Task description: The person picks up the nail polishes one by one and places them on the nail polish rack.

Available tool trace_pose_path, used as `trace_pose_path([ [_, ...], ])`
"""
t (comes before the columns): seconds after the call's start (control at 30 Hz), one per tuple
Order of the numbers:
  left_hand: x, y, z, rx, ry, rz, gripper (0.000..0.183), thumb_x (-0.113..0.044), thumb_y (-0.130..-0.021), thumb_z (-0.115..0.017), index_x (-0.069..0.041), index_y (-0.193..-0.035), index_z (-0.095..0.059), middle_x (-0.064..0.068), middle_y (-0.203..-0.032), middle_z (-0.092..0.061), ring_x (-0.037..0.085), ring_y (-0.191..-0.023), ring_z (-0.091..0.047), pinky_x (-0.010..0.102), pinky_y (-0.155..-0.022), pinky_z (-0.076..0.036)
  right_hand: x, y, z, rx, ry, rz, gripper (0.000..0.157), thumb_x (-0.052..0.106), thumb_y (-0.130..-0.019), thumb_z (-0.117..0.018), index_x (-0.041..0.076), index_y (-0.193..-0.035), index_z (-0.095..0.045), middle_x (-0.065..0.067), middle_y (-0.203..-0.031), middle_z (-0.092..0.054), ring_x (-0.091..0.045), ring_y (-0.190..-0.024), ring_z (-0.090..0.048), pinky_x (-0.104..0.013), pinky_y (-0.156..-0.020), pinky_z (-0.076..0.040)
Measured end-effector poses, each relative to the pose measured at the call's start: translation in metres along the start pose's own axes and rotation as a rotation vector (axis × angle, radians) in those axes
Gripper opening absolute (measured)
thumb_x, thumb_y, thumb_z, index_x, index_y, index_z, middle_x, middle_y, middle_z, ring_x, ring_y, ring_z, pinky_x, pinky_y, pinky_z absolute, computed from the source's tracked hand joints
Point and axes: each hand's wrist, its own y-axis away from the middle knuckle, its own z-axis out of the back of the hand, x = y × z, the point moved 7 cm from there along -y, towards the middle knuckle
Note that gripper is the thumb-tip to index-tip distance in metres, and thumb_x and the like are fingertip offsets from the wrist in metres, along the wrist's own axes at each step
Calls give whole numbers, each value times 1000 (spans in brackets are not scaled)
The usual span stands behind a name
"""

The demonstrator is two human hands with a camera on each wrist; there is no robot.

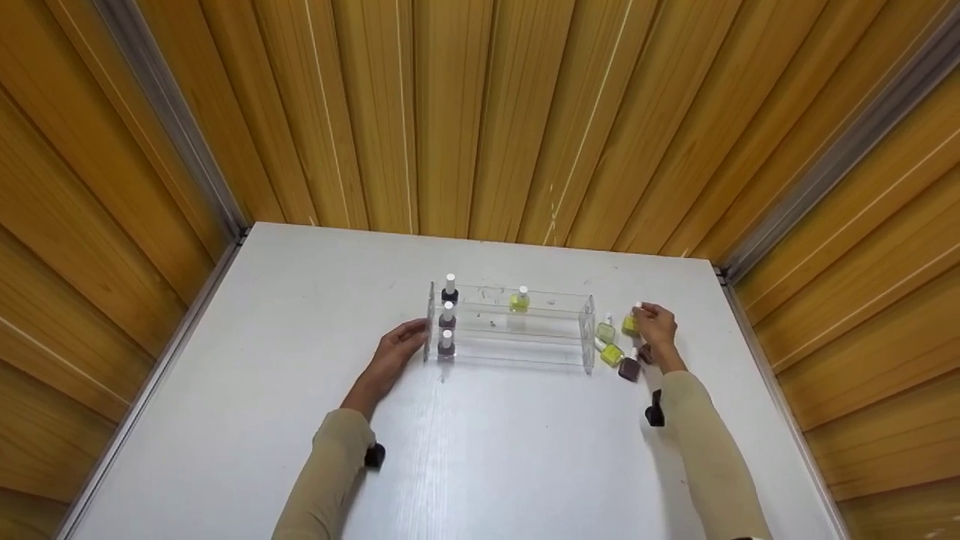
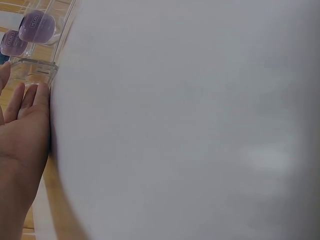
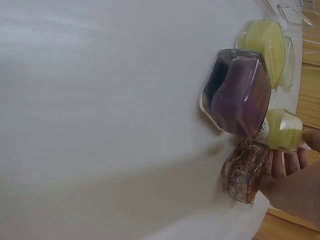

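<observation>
A clear acrylic tiered rack (image 1: 517,365) stands on the white table. My left hand (image 1: 395,354) is at its left end panel, with nearly straight fingers right at the panel's outer side in the left wrist view. Three dark nail polish bottles with white caps line the rack's left end, one per tier; the lowest (image 1: 446,347) is greyish purple. A yellow-green bottle (image 1: 519,303) stands on the top tier near the middle. Right of the rack, my right hand (image 1: 657,328) pinches a yellow nail polish bottle (image 3: 284,131) by its white cap.
Around my right hand lie a pale green bottle (image 1: 606,331), a yellow bottle (image 1: 612,355), a dark purple bottle (image 3: 242,95) and a coppery glitter bottle (image 3: 246,172). Wood-look panels (image 1: 480,120) wall in the table at the back and sides.
</observation>
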Motion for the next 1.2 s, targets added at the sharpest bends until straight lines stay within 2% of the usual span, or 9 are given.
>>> trace_pose_path([
  [0.13, 1, 1, -1, -8, -3, 21, 45, -20, -102, -64, -7, -143, -55, 13, -151, -54, 28, -147, -45, 39, -127, -33, 4, 5, 7, -34, 18, 39, 43, 24, -103, -60, -3, -137, -60, -18, -128, -64, 0, -88, -55, -7, -68, -45],
  [0.33, 4, -1, -5, 10, -3, 34, 44, -20, -102, -64, -7, -144, -55, 13, -152, -54, 28, -147, -45, 38, -128, -32, 11, 22, 19, -43, -20, 111, 39, 17, -101, -65, -5, -133, -63, -21, -126, -67, 10, -78, -55, -6, -67, -50],
  [0.47, 7, -2, -8, 22, -3, 26, 44, -18, -102, -64, -6, -143, -55, 14, -151, -54, 28, -147, -45, 39, -128, -32, 20, 33, 24, -24, -60, 149, 38, 16, -100, -67, -6, -131, -64, -13, -117, -69, 10, -81, -57, -9, -73, -54],
  [0.6, 7, -4, -9, 18, 2, 16, 44, -16, -102, -64, -4, -144, -55, 16, -152, -54, 29, -147, -44, 40, -128, -31, 33, 43, 24, 30, -66, 171, 42, 20, -101, -65, -4, -134, -61, -7, -116, -69, 7, -87, -59, -13, -80, -57],
  [0.77, 5, -3, -10, 9, 19, 24, 44, -15, -102, -63, -4, -144, -54, 16, -153, -52, 29, -148, -43, 39, -128, -31, 50, 55, 22, 79, -64, 205, 43, 22, -101, -66, -2, -136, -61, -8, -119, -70, 6, -90, -62, -11, -81, -56],
  [0.93, 1, -3, -9, 5, -10, 27, 47, -17, -102, -65, -5, -145, -53, 16, -154, -51, 29, -149, -42, 38, -128, -32, 68, 65, 18, 112, -73, 238, 43, 21, -101, -66, -2, -136, -61, -13, -121, -69, 5, -91, -62, -15, -85, -58],
  [1.1, 1, -2, -4, -21, -51, 63, 47, -24, -101, -66, -11, -145, -54, 11, -154, -51, 26, -149, -42, 37, -128, -32, 84, 75, 7, 163, -100, 292, 42, 19, -100, -68, -5, -134, -62, -8, -115, -70, 3, -91, -64, -18, -88, -59],
  [1.2, 2, -1, -3, -30, -58, 86, 49, -26, -100, -67, -12, -146, -54, 10, -155, -51, 26, -150, -41, 37, -128, -31, 90, 81, -1, 184, -113, 324, 39, 16, -99, -69, -6, -131, -63, -6, -110, -72, 2, -90, -66, -24, -89, -61],
])
